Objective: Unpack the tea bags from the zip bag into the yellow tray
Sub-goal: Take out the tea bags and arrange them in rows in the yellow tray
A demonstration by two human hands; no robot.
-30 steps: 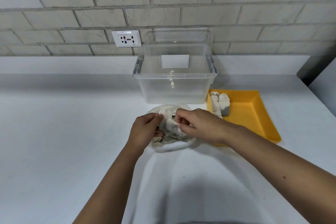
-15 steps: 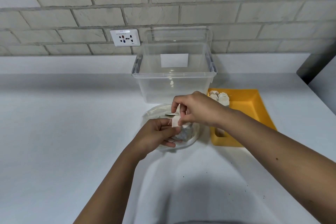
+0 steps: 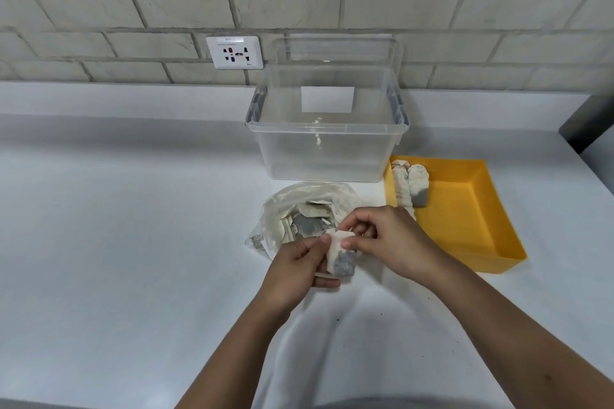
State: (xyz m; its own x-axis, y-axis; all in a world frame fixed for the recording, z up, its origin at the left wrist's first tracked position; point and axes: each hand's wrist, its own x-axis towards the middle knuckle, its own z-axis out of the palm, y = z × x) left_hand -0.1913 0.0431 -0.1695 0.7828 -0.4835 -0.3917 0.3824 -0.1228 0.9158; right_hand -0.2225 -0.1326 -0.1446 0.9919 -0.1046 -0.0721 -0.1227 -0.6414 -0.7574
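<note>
The clear zip bag [image 3: 289,206] lies open on the white counter with several tea bags [image 3: 310,221] inside. Just in front of its mouth, both hands hold one tea bag [image 3: 342,257], white on top and grey below. My right hand [image 3: 388,239] pinches its upper edge. My left hand [image 3: 295,267] grips its left side from beneath. To the right stands the yellow tray [image 3: 471,209], with two tea bags [image 3: 410,186] lying at its far left corner.
A clear plastic storage box [image 3: 327,139] stands empty behind the zip bag, against the ledge. A wall socket [image 3: 234,52] is set in the brick wall. A dark object [image 3: 588,123] sits at the counter's far right edge.
The right hand has come down and toward me with the tea bag, out of the zip bag. The left hand has let go of the bag and taken the tea bag's side.
</note>
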